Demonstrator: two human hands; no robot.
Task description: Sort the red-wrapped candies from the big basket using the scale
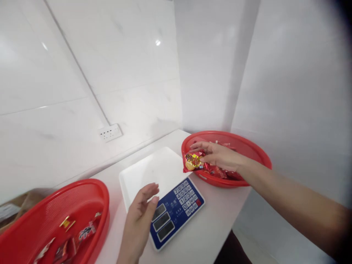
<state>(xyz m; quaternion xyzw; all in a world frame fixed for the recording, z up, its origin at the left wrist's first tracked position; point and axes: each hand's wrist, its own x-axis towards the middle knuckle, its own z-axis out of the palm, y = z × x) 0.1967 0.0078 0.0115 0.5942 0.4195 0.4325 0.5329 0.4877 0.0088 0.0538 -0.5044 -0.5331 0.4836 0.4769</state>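
Note:
My right hand (216, 156) is closed on a small red and yellow snack packet (191, 161), held over the near left rim of the right red basket (255, 146). More red packets (220, 172) lie in that basket under the hand. My left hand (141, 211) has its fingers apart and holds nothing; it hovers by the display end of a digital scale. The scale has a white weighing plate (148, 172) and a blue keypad panel (177, 212) with dark displays, partly covered by my left hand.
At the lower left, another red basket (103, 198) contains several red packets (86, 233) and a gold-wrapped piece (66, 223). Behind it is a cardboard box (26, 205). The white table (214, 209) meets a tiled wall with a socket (110, 132); a grey panel (297, 91) stands on the right.

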